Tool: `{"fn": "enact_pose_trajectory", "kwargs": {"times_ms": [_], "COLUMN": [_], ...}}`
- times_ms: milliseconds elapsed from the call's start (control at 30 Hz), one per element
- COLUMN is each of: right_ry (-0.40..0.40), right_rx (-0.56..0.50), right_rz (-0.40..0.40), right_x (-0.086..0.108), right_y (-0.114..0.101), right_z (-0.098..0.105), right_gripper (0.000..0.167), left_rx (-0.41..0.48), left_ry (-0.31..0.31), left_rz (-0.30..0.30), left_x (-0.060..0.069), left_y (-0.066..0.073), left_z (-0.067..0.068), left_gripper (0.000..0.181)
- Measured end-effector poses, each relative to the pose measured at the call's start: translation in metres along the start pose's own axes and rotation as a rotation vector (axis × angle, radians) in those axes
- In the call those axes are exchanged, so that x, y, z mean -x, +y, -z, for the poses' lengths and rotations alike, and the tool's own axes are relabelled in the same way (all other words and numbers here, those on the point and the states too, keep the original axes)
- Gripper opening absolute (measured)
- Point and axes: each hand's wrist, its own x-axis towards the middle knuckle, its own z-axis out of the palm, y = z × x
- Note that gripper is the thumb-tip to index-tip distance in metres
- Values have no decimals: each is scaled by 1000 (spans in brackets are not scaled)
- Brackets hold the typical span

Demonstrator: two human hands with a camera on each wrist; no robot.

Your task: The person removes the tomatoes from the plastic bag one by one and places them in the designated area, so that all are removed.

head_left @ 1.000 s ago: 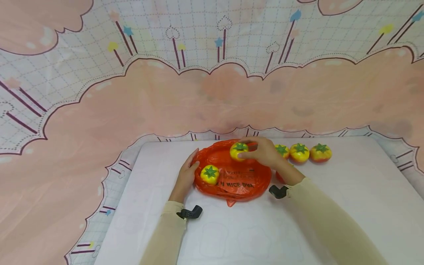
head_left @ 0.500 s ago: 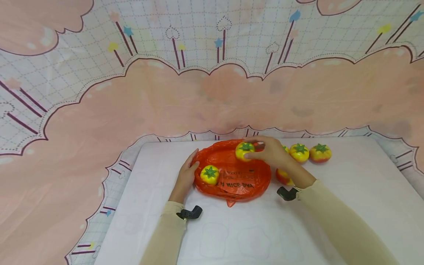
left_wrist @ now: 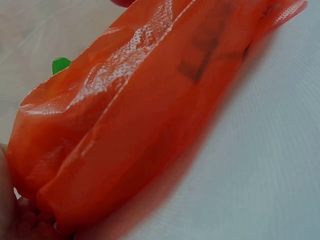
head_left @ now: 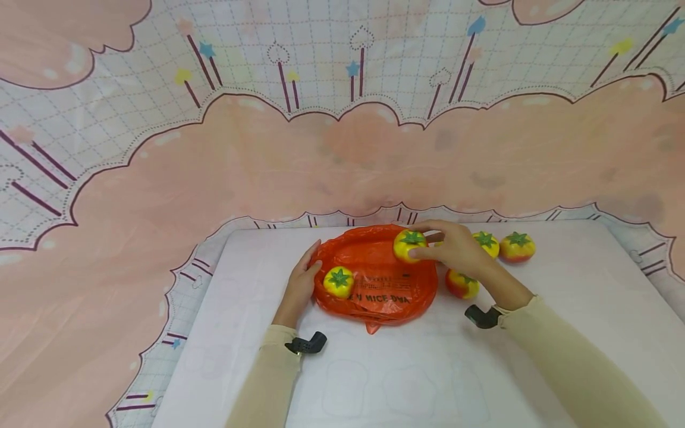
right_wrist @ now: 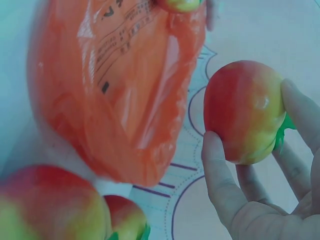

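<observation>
An orange-red plastic bag (head_left: 374, 267) lies spread on the table, its mouth facing up. My left hand (head_left: 302, 282) grips the bag's left rim, thumb at the edge; in the left wrist view, little of that hand shows beside the bag (left_wrist: 135, 115). Inside the bag, at the left, sits a yellow toy tomato (head_left: 338, 282) with green leaves. My right hand (head_left: 455, 246) holds another toy tomato (head_left: 409, 245) over the bag's right rim. In the right wrist view, thumb and fingers clasp this red-and-yellow tomato (right_wrist: 245, 112), apart from the bag (right_wrist: 115, 125).
Right of the bag lies a toy tomato (head_left: 462, 284). Behind my right hand, more tomatoes stand in a row, with one (head_left: 485, 244) partly covered and another (head_left: 517, 247) at the right end. A patterned cloth (head_left: 342, 160) hangs behind the white table (head_left: 407, 380).
My right hand has moved to the right with its tomato, from over the bag's middle to its right rim. The tomato right of the bag is now more visible. My left hand stays put.
</observation>
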Motion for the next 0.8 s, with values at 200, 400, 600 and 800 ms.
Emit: {"fn": "enact_pose_trajectory", "kwargs": {"times_ms": [200, 400, 600, 800], "right_ry": [11, 27, 42, 30], "right_rx": [25, 67, 64, 53], "right_rz": [-10, -47, -63, -68], "right_x": [10, 22, 31, 40], "right_y": [8, 13, 20, 25], "right_z": [9, 19, 28, 37], "right_gripper": [64, 66, 63, 66], "left_rx": [4, 2, -5, 17], "left_ry": [-8, -10, -16, -21], "left_rz": [5, 13, -6, -30], "left_x": [2, 1, 1, 1], "left_y": [1, 0, 0, 0], "left_z": [0, 0, 1, 2], "left_gripper": [49, 50, 50, 50]}}
